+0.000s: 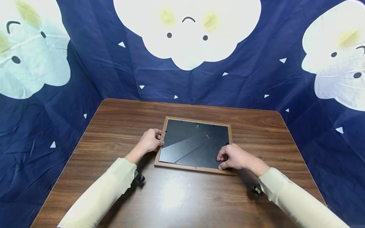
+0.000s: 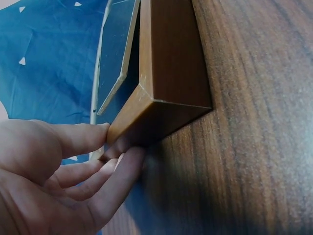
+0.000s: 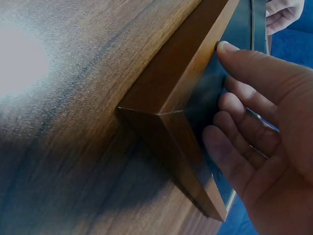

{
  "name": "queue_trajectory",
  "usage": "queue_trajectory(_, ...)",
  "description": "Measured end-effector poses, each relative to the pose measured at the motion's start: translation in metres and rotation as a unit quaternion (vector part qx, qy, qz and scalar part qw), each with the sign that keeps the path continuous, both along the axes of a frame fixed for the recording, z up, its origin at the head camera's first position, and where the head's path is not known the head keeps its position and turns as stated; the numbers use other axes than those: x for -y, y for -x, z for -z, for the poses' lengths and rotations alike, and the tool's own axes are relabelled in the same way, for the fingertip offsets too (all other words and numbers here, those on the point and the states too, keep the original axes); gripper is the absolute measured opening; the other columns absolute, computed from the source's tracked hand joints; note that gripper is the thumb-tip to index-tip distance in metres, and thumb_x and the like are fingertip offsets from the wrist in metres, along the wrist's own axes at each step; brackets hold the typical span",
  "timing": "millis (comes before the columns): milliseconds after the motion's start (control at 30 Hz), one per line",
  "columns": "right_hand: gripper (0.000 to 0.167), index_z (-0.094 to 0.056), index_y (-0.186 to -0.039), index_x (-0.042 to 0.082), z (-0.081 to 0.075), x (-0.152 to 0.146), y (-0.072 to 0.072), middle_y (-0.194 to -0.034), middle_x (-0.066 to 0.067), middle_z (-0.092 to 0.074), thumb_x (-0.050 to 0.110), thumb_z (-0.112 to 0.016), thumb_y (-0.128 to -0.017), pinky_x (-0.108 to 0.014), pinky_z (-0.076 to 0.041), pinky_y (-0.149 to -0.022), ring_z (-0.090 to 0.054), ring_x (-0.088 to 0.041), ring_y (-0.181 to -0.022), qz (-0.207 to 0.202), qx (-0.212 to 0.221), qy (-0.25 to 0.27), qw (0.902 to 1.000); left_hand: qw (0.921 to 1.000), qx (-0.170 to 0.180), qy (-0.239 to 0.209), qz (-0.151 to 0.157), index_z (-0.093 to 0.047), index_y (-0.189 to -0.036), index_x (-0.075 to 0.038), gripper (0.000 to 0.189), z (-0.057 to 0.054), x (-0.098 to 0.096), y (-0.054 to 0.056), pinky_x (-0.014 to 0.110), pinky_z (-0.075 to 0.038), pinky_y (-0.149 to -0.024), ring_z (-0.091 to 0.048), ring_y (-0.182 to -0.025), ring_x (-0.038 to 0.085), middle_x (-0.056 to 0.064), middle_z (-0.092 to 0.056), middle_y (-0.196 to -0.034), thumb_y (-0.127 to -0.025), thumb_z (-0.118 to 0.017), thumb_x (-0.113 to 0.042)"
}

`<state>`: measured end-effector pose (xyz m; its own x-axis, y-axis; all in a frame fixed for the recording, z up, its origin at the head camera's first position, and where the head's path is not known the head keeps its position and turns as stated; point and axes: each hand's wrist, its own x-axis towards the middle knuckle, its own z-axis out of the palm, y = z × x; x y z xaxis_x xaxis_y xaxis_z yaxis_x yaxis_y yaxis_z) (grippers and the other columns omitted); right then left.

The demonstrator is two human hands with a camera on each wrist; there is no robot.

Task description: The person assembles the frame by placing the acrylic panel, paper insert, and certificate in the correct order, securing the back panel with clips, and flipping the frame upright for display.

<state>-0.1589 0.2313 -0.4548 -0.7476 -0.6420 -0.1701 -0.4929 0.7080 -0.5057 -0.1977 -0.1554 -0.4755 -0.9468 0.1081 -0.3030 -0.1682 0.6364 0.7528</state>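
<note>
A wooden picture frame (image 1: pixel 196 169) lies face down on the table, its black backing board (image 1: pixel 182 129) showing. Across the board the easel leg (image 1: pixel 186 147) lies folded flat, and a small metal hanger (image 1: pixel 197 125) sits near the far edge. My left hand (image 1: pixel 150 140) holds the frame's left side, the thumb on top of the rim and the fingers against its outer side. At the near right corner, my right hand (image 1: pixel 234 157) touches the back, its thumb (image 3: pixel 244 61) at a small tab by the rim and the other fingers loosely bent over the board.
The brown wood-grain table (image 1: pixel 125 177) carries a bright light reflection in front of the frame. A dark blue cloth (image 1: pixel 94 47) with white clouds hangs along the back and both sides. Small dark devices are strapped at both wrists.
</note>
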Motion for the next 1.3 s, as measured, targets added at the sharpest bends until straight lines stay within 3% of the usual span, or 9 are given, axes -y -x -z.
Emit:
queue_trajectory(500,0.025,-0.069,-0.081,0.019,0.002,0.003,0.000,-0.078,0.009,-0.060,0.022,-0.092,-0.072,-0.022,-0.044,-0.067,-0.053,-0.006,-0.073,0.017,-0.025,-0.013,0.9995,1.0000,0.002,-0.002,-0.003,-0.056,-0.138,0.003,0.052,-0.002,0.001,0.001,0.031,-0.061,-0.059,-0.066,-0.086,0.021,0.012,-0.060,-0.108,-0.090,-0.074,-0.003)
queue_trajectory(833,0.025,-0.076,-0.096,0.017,0.018,-0.009,-0.015,-0.090,0.008,-0.067,0.022,-0.091,-0.076,-0.025,-0.052,-0.072,-0.061,-0.007,-0.081,0.026,-0.093,0.047,0.9942,0.9997,0.001,-0.021,-0.010,-0.055,-0.138,0.004,0.052,0.002,0.000,-0.003,0.032,-0.061,-0.060,-0.067,-0.081,0.018,0.011,-0.062,-0.104,-0.091,-0.073,-0.002)
queue_trajectory(967,0.023,-0.076,-0.098,0.015,0.019,-0.016,-0.021,-0.093,0.004,-0.068,0.015,-0.088,-0.079,-0.028,-0.053,-0.073,-0.063,-0.012,-0.081,0.074,-0.122,0.066,0.9876,0.9995,0.004,-0.030,-0.011,-0.055,-0.139,0.005,0.052,0.002,0.000,-0.005,0.033,-0.062,-0.062,-0.067,-0.081,0.018,0.013,-0.062,-0.106,-0.091,-0.073,0.000)
queue_trajectory(1133,0.022,-0.075,-0.098,0.011,0.015,-0.029,-0.021,-0.096,-0.001,-0.069,0.006,-0.085,-0.080,-0.034,-0.056,-0.075,-0.067,-0.017,-0.084,0.169,-0.106,0.078,0.9768,0.9996,0.002,-0.025,-0.010,-0.056,-0.138,0.005,0.052,-0.001,0.000,-0.003,0.032,-0.062,-0.060,-0.067,-0.080,0.019,0.013,-0.062,-0.106,-0.090,-0.074,0.000)
queue_trajectory(1300,0.026,-0.075,-0.101,0.011,0.014,-0.036,-0.021,-0.094,0.000,-0.065,0.008,-0.087,-0.078,-0.030,-0.052,-0.073,-0.063,-0.016,-0.082,0.164,-0.082,0.046,0.9819,0.9997,-0.025,0.009,0.001,-0.059,-0.135,0.005,0.048,-0.001,0.001,0.002,0.034,-0.061,-0.067,-0.068,-0.085,0.021,0.014,-0.066,-0.108,-0.090,-0.075,-0.004)
